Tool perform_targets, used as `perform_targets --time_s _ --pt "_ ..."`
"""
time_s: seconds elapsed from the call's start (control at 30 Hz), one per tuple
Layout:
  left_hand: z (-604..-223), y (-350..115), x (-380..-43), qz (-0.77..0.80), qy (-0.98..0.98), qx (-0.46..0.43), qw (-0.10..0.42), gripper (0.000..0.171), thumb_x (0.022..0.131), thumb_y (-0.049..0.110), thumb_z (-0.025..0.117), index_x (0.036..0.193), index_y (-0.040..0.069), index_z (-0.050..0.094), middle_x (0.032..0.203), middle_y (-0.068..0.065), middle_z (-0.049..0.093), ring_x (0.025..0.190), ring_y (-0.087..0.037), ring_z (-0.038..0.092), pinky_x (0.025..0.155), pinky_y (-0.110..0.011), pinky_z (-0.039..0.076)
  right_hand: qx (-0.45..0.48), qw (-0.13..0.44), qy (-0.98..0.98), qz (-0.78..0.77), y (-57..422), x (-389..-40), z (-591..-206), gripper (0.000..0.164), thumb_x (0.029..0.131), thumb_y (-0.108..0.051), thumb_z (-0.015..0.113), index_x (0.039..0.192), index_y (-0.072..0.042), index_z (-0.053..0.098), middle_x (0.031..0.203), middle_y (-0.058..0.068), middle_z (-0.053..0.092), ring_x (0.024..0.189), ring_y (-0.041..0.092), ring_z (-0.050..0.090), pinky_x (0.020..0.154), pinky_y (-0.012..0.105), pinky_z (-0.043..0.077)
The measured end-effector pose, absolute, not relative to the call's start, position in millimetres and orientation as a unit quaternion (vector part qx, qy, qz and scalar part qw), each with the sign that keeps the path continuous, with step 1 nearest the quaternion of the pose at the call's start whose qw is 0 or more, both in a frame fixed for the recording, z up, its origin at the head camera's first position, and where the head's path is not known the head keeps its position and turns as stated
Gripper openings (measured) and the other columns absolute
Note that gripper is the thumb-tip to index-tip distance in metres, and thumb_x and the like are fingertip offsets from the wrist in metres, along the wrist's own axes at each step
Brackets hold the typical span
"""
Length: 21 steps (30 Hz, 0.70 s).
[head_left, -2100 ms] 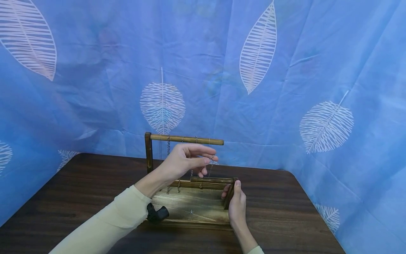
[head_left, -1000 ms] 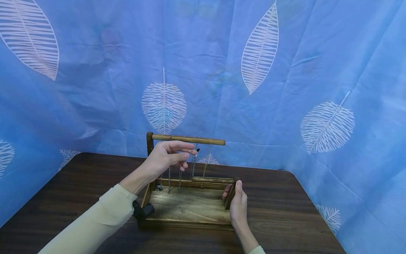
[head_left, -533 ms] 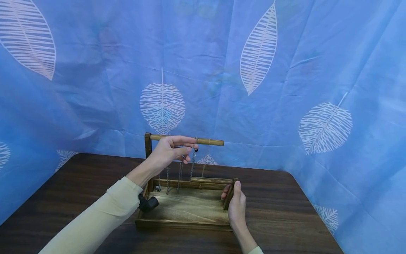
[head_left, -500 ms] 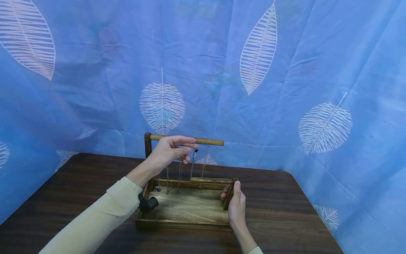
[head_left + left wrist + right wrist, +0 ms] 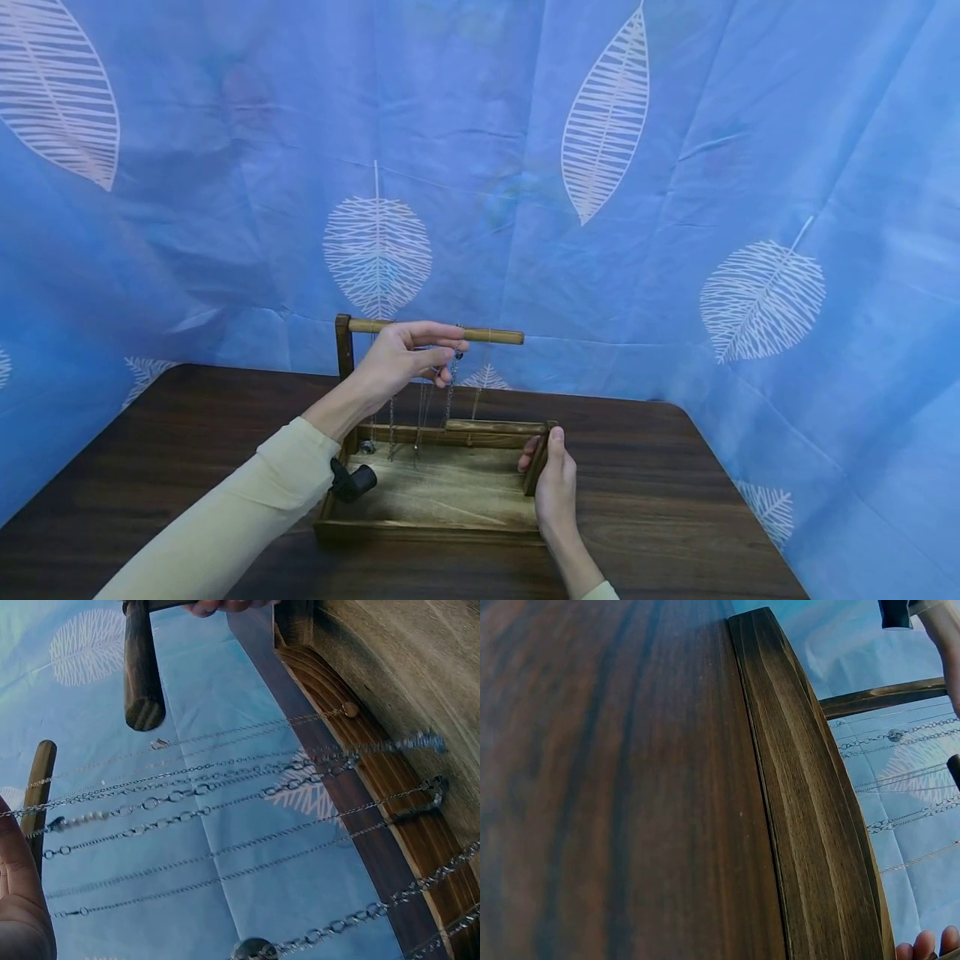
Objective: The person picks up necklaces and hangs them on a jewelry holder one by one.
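Note:
A wooden jewelry stand [image 5: 420, 527] has a shallow tray, a tall left post with an upper bar [image 5: 506, 337], and a short right post with a lower bar [image 5: 495, 427]. Several metal necklaces [image 5: 187, 860] hang from the upper bar, their lower ends reaching down toward the tray. My left hand [image 5: 401, 358] is at the upper bar, thumb and fingertips pinching a thin necklace chain [image 5: 19, 813] just in front of it. With thumb in front and fingers behind, my right hand [image 5: 557, 492] grips the short right post [image 5: 536, 471].
The stand rests on a dark wood table [image 5: 660, 500]. Behind it hangs a blue cloth [image 5: 480, 167] with white leaf prints. A black wrist camera [image 5: 352, 481] sits at my left cuff, over the tray's left side.
My left hand has moved left and slightly up, from above the lower bar to the upper bar, and over the last half second barely shifts. The right hand keeps its grip.

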State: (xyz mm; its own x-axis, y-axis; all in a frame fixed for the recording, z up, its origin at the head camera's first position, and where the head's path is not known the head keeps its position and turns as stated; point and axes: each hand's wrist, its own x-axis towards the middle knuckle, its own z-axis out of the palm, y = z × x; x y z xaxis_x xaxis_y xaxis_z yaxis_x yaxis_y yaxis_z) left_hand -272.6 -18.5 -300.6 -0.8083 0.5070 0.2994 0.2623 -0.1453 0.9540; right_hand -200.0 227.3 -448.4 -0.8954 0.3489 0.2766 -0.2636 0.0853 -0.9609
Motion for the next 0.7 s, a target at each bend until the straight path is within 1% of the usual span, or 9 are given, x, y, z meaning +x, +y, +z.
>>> perform_targets --time_s 0.1,0.3,0.4,0.47,0.57,0.7 --pt "-298 -13 -272 0.694 0.647 0.302 0.087 0.034 0.099 0.003 0.063 0.133 0.002 0.063 0.122 -0.018 0.068 0.074 -0.021 0.067 0.077 -0.043 0.06 -0.032 0.226 -0.702 0.674 228 -200 -448 0.071 0.11 -0.049 0.024 0.096 0.012 0.059 0.076 0.019 0.059 0.07 0.03 0.062 0.065 0.037 0.054" --pt "-295 -2 -272 0.692 0.641 0.32 0.089 0.034 0.099 0.001 0.062 0.133 0.0 0.063 0.119 -0.016 0.07 0.074 -0.024 0.067 0.075 -0.044 0.061 -0.029 0.223 -0.703 0.675 228 -199 -448 0.07 0.111 -0.047 0.024 0.095 0.012 0.059 0.076 0.019 0.06 0.069 0.027 0.061 0.065 0.037 0.054" --pt "-294 5 -272 0.689 0.641 0.327 0.09 0.033 0.099 0.0 0.062 0.132 0.0 0.064 0.12 -0.018 0.069 0.074 -0.023 0.067 0.077 -0.049 0.06 -0.029 0.225 -0.703 0.674 228 -199 -448 0.07 0.111 -0.048 0.024 0.094 0.011 0.059 0.076 0.019 0.06 0.07 0.03 0.061 0.065 0.038 0.054" --pt "-293 10 -272 0.686 0.641 0.333 0.092 0.033 0.099 0.0 0.062 0.132 0.001 0.064 0.122 -0.02 0.068 0.073 -0.021 0.067 0.079 -0.054 0.058 -0.029 0.227 -0.702 0.674 228 -199 -448 0.07 0.111 -0.048 0.024 0.093 0.01 0.059 0.076 0.019 0.059 0.07 0.031 0.061 0.065 0.038 0.053" --pt "-292 17 -273 0.684 0.639 0.338 0.095 0.032 0.1 0.001 0.061 0.132 0.001 0.064 0.123 -0.022 0.067 0.072 -0.021 0.067 0.081 -0.06 0.056 -0.029 0.227 -0.702 0.674 228 -198 -448 0.069 0.111 -0.047 0.025 0.093 0.01 0.059 0.076 0.02 0.059 0.07 0.031 0.061 0.065 0.038 0.053" --pt "-291 26 -274 0.682 0.641 0.338 0.098 0.032 0.1 0.0 0.061 0.131 0.0 0.064 0.121 -0.019 0.068 0.07 -0.02 0.066 0.076 -0.052 0.059 -0.026 0.224 -0.705 0.673 229 -197 -447 0.068 0.111 -0.046 0.025 0.095 0.01 0.059 0.078 0.021 0.06 0.072 0.033 0.061 0.066 0.039 0.053"
